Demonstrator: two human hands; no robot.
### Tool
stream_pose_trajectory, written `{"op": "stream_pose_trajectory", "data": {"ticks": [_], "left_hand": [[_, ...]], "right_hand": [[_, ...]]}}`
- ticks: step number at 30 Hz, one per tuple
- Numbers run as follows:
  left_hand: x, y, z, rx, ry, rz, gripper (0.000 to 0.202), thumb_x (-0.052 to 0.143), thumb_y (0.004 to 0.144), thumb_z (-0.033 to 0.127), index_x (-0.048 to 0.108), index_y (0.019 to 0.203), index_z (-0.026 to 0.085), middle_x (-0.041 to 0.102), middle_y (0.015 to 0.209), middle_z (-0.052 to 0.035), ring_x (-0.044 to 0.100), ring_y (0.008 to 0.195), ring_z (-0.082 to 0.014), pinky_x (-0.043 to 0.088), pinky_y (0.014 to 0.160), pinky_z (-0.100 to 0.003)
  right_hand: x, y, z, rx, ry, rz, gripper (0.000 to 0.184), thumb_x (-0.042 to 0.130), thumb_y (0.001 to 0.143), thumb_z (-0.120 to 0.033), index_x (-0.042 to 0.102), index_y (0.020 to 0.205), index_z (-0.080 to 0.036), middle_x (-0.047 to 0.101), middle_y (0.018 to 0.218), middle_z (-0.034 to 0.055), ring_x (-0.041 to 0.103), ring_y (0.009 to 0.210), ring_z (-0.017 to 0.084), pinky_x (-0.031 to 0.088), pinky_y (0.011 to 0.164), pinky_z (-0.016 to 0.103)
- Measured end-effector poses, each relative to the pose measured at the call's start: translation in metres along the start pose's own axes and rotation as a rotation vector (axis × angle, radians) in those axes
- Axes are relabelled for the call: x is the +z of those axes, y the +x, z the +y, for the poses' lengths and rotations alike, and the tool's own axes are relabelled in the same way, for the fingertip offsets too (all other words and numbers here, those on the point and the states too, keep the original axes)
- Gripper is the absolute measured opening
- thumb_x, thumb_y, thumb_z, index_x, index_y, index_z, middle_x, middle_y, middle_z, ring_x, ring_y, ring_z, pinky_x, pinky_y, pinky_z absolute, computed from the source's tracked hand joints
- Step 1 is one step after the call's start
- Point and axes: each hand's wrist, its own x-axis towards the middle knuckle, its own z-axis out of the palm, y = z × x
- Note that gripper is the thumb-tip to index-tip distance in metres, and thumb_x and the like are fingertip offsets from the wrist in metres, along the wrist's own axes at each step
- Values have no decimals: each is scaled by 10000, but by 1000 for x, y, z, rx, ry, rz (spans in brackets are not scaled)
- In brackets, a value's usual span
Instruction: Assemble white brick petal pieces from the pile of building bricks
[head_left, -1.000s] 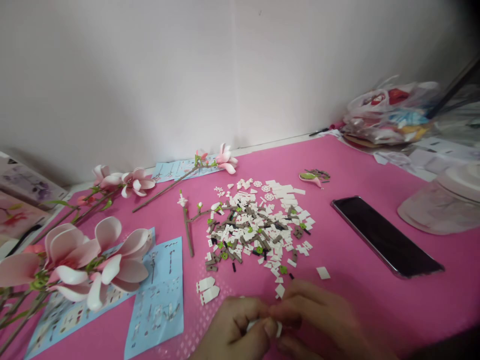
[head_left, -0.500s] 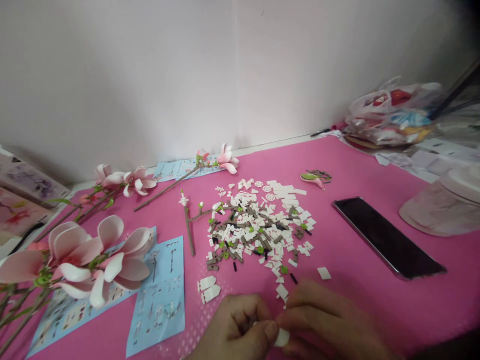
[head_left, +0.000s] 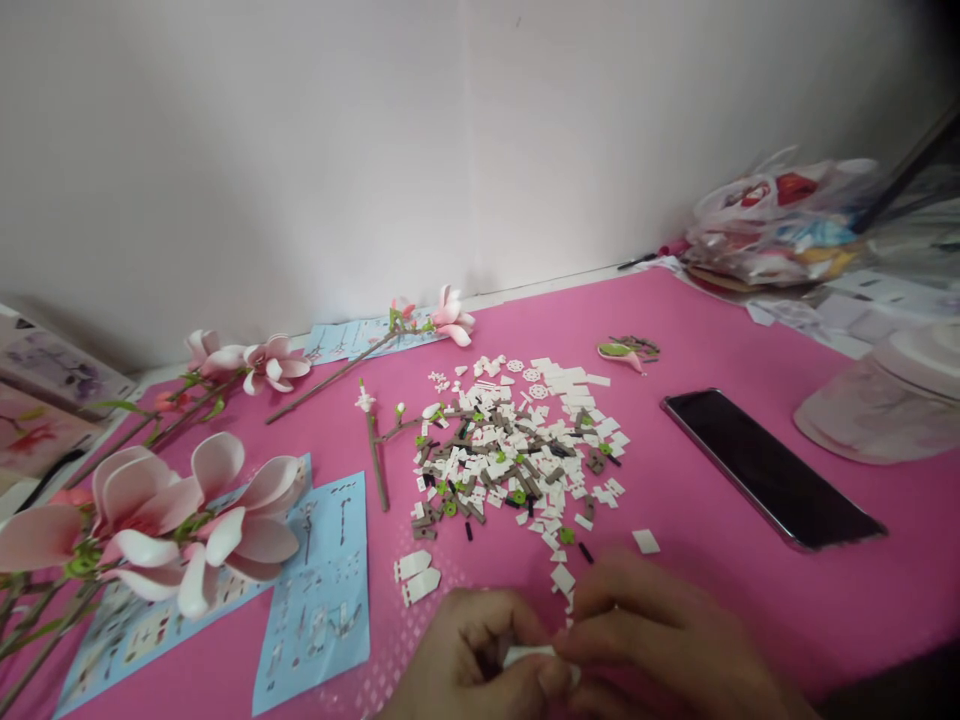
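On my head feed, a pink table mat (head_left: 750, 620) fills the lower frame. Large pink brick-built magnolia flowers (head_left: 150, 520) lie at 8 o'clock, a black phone (head_left: 772, 465) at 3 o'clock, and a loose pile of white, brown and green building pieces (head_left: 517, 460) sits near centre. At 6 o'clock, I see the left hand (head_left: 465, 650) and right hand (head_left: 675, 640) closed together, both gripping a small white building piece (head_left: 532, 654) between them. Its long axis lies nearly level, running from 9 to 3 o'clock; the fingers hide both ends, so I cannot tell which way it points.
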Motion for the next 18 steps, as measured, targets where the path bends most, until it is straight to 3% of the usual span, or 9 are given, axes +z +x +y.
{"op": "stream_pose_trajectory", "data": {"ticks": [5,9,13,16,18], "left_hand": [[-1,4,-11,92,-271,-71,520,657,717,660,482,609,183,334,450,95,275,428,-60,164,433,-213],[-1,3,-16,49,-290,-29,505,692,717,625,463,615,186,323,461,102,256,428,-53,163,444,-217],[2,0,-15,47,-287,20,529,704,680,648,470,587,182,345,468,87,293,446,-64,161,462,-231],[3,-3,-7,-7,-290,68,542,653,711,672,468,569,182,378,475,72,304,467,-74,202,479,-228],[3,-4,-2,5,-271,61,561,582,746,702,482,573,178,426,492,48,352,484,-85,238,493,-228]], "right_hand": [[-11,2,4,-56,-55,28,142,735,764,-139,707,873,-226,682,813,15,661,749,150,560,680,217],[-13,5,4,-34,-80,38,171,753,749,-149,704,894,-227,695,850,12,673,787,149,562,715,212],[-12,7,1,-96,-81,78,32,672,849,-227,704,843,-226,688,760,7,665,718,148,560,677,232],[-13,6,2,-76,-60,51,63,682,831,-187,704,875,-226,685,772,-2,659,707,134,552,657,213],[-14,5,3,-48,-50,15,177,713,786,-129,700,926,-235,691,834,-5,665,747,129,548,677,195]]}}
